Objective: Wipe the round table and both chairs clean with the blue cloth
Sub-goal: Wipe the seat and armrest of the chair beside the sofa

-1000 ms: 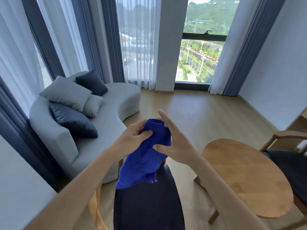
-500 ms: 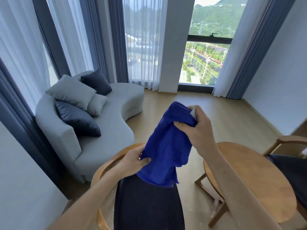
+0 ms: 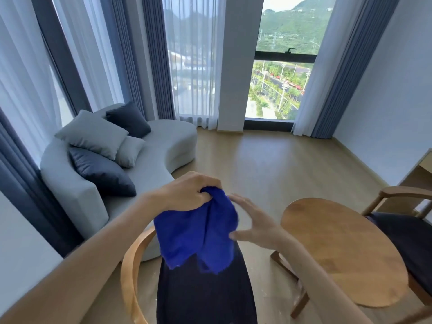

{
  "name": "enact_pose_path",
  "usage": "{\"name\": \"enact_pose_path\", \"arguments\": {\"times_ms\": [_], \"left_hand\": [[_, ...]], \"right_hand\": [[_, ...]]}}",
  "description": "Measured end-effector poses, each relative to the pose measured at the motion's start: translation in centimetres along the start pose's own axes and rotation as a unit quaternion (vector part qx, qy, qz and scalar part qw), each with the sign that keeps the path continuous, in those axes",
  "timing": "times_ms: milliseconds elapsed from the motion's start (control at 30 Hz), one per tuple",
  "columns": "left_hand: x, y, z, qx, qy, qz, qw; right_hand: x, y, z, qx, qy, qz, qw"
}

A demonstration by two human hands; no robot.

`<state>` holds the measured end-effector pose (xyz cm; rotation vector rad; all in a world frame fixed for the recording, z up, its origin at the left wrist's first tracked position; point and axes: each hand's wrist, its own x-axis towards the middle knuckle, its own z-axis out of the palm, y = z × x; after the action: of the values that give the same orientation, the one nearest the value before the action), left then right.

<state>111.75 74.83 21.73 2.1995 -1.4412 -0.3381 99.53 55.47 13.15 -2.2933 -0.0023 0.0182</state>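
Gripping blue cloth, left hand, chair half-hidden

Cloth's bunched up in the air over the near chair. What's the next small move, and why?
Probably bring the open right hand onto the blue cloth to gather it into a pad. Only the left hand grips it, at the top, so the cloth hangs loose above the near chair and touches nothing. The round table sits just to the right, untouched.

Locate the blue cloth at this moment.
In the head view, the blue cloth hangs centre frame from the left hand, above the near chair, left of the round table.
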Motion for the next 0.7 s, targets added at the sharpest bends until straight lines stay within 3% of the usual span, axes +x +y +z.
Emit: {"name": "enact_pose_path", "arguments": {"times_ms": [67, 133, 333, 600, 700], "left_hand": [[0.0, 0.5, -0.2, 0.015, -0.031, 0.002, 0.999], [-0.5, 0.2, -0.7, 0.026, -0.058, -0.006, 0.998], [-3.9, -4.0, -2.9, 0.111, -0.126, -0.086, 0.982], [-5.7, -5.8, -1.9, 0.123, -0.041, -0.061, 0.990], [-5.2, -5.8, -0.7, 0.243, -0.034, -0.061, 0.968]], "right_hand": [[0.4, -0.5, 1.9, 0.050, -0.057, -0.014, 0.997], [0.6, -0.2, 2.8, 0.035, -0.055, -0.021, 0.998], [0.5, 0.6, -0.5, -0.032, 0.049, -0.012, 0.998], [1.3, -1.6, -3.7, -0.125, 0.024, -0.052, 0.990], [1.2, -2.1, -3.5, -0.140, -0.016, -0.056, 0.988]]}}
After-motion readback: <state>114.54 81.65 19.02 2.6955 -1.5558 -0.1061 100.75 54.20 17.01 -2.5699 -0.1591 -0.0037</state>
